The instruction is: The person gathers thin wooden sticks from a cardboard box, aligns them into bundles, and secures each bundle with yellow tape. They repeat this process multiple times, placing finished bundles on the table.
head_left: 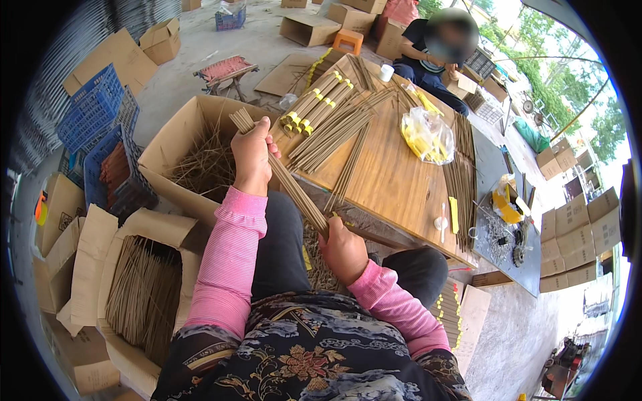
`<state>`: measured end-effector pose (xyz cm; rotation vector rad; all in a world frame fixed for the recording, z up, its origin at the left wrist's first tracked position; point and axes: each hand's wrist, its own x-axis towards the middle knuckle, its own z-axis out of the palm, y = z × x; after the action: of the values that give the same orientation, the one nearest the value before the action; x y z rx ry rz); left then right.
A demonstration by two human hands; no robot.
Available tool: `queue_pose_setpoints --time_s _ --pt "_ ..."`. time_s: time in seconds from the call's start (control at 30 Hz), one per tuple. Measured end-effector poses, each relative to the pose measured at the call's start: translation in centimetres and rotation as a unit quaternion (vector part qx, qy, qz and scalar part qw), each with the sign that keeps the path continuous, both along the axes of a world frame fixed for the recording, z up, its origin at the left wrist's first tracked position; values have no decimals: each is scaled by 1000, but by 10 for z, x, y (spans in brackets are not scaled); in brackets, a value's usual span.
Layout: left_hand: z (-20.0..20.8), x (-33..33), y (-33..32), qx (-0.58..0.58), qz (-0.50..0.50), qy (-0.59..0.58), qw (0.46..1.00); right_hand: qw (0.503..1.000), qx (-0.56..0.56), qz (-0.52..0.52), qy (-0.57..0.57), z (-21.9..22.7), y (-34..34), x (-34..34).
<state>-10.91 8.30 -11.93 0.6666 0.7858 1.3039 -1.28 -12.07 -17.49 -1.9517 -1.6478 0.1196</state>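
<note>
- Floral shirt [314,361]: is filling the foreground.
- Left hand [254,152]: grip is clasping sticks [299,192] near the upper end.
- Right hand [346,254]: grip is clasping the lower end.
- Sticks: are slanting between both hands.
- Desk [381,177]: is bearing yellow-banded bundles [317,103].

My right hand [344,252] hides the lower end of the stick bundle [297,189], my left hand [253,157] part near its top. The co-worker's head [452,36] is blurred; bits [495,234] on the grey board [528,269] are too small to identify. The lower edge crops my floral top [304,361].
</note>
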Motion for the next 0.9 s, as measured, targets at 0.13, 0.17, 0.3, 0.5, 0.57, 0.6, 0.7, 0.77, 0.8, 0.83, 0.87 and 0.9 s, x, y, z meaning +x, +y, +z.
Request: queue_pose_setpoints --time_s 0.13,0.17,0.3,0.5,0.57,0.6,0.7,0.77,0.8,0.83,0.87,0.9 --pt "2 -4 4 8 -111 -59 992 927 -175 91 318 14 1 0" --pt "-1 -11 11 -2 -203 -155 967 824 -271 127 481 27 -1 0" --pt "-3 -22 16 87 -327 -356 871 467 -328 202 796 35 -11 7" --pt "4 -13 5 20 -101 -65 993 977 -101 60 178 11 -6 -1" --pt "4 -11 3 15 -67 -20 997 995 -69 26 64 8 -5 -2" --pt "4 -9 1 9 -55 -3 998 996 -63 16 65 7 -6 -2" --pt "2 -11 3 -9 -95 -36 995 986 -8 107 127 -7 -5 3" --pt "-4 -20 13 12 -191 -173 966 743 -259 173 593 28 -8 9" --pt "-4 -23 16 37 -262 -281 923 516 -355 183 758 40 -10 11" --pt "-4 -25 18 62 -329 -383 861 463 -346 209 789 36 -13 9" --pt "-4 -25 18 80 -343 -441 826 407 -336 234 817 29 -17 7" --pt "-3 -24 17 77 -333 -407 847 350 -326 257 840 28 -19 4"
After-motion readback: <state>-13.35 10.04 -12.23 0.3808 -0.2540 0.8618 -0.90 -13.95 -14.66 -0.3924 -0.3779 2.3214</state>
